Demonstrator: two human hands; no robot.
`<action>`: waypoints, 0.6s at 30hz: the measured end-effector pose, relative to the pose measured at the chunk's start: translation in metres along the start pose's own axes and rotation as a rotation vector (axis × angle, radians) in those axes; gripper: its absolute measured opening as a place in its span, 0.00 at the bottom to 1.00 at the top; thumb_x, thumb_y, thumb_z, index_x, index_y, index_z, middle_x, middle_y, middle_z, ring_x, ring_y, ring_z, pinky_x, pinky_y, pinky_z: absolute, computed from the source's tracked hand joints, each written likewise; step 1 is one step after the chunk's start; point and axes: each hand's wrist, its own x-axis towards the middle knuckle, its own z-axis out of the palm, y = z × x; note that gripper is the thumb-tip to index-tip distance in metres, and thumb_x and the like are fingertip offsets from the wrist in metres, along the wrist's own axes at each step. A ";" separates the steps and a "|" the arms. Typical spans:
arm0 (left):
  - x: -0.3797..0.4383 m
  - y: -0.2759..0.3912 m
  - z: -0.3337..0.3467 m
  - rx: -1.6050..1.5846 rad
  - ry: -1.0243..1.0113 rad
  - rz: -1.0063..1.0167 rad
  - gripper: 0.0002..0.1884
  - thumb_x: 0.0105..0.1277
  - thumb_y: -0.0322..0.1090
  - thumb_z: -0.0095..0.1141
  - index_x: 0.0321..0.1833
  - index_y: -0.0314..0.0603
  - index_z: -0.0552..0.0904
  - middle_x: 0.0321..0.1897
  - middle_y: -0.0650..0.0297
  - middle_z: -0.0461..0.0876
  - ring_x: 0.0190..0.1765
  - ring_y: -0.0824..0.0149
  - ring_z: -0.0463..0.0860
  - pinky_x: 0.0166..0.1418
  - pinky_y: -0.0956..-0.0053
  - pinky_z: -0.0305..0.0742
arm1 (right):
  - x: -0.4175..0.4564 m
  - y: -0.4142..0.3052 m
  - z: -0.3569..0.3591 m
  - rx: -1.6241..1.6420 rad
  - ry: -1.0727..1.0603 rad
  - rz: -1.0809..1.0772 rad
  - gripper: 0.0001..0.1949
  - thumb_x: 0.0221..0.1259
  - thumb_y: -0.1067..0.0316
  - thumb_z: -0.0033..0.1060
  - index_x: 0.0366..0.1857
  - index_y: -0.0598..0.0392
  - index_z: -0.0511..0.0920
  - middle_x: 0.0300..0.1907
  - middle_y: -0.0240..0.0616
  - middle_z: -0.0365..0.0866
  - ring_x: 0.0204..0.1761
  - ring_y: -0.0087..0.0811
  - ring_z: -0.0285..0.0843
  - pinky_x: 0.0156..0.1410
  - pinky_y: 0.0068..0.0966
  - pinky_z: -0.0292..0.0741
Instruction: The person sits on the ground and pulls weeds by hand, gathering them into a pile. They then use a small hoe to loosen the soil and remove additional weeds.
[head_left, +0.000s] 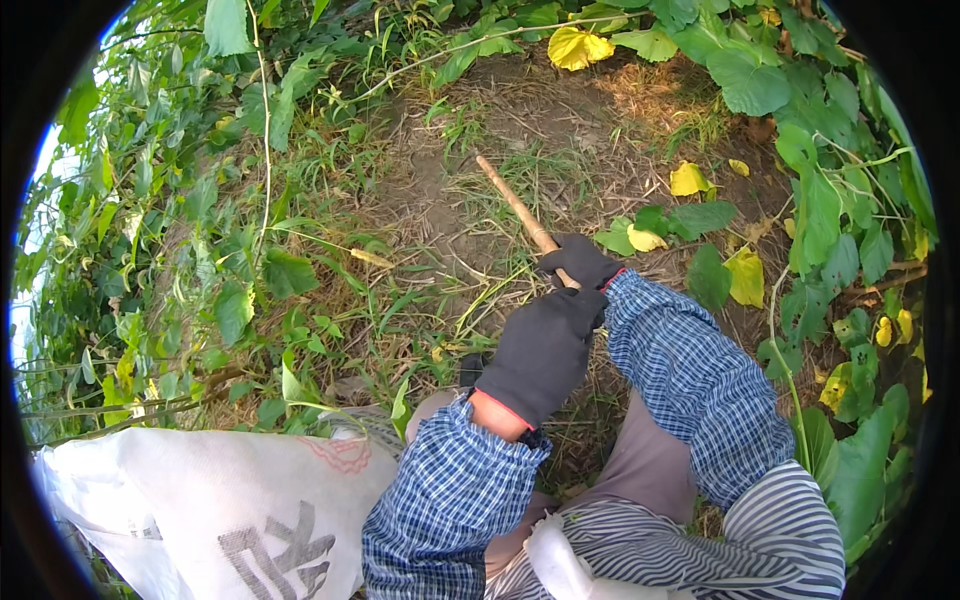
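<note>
A slender wooden handle (517, 204) slants from the upper left down into my gloved hands above the ground. My right hand (583, 261), in a black glove with a red cuff edge, is wrapped around its lower part. My left hand (538, 356), gloved the same way, is closed at the near end of the handle, just below the right hand and touching it. Its fingers are mostly hidden behind its back. A small dark shape (472, 369) shows beside my left wrist; what it is I cannot tell. Whatever the handle's near end joins is hidden by the gloves.
A white woven sack (247, 495) bearing print stands at the lower left, against my leg. Leafy green plants (817, 217) crowd the right side, some leaves yellow. Weeds and vines (172, 247) fill the left. Dry soil with straw (427, 195) lies ahead. A thin bare stem (264, 127) hangs at the upper left.
</note>
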 end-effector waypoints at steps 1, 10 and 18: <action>0.002 0.001 0.003 -0.022 0.000 0.005 0.09 0.63 0.26 0.59 0.46 0.41 0.83 0.33 0.50 0.84 0.36 0.48 0.84 0.40 0.60 0.78 | -0.004 0.000 -0.005 0.101 0.033 0.017 0.12 0.53 0.69 0.65 0.37 0.66 0.76 0.23 0.39 0.76 0.22 0.31 0.76 0.27 0.29 0.71; 0.006 0.006 0.001 -0.053 0.014 0.002 0.09 0.63 0.27 0.59 0.46 0.39 0.83 0.34 0.49 0.84 0.36 0.47 0.84 0.39 0.59 0.78 | -0.062 -0.015 -0.035 0.445 0.038 -0.063 0.07 0.59 0.68 0.58 0.30 0.62 0.76 0.19 0.31 0.72 0.18 0.23 0.70 0.23 0.23 0.67; 0.006 0.001 -0.005 -0.019 0.012 -0.053 0.08 0.64 0.29 0.59 0.45 0.38 0.84 0.35 0.49 0.85 0.37 0.48 0.84 0.41 0.60 0.79 | -0.119 -0.046 -0.054 0.678 -0.104 -0.079 0.11 0.60 0.72 0.56 0.44 0.58 0.67 0.16 0.24 0.65 0.12 0.14 0.59 0.13 0.14 0.59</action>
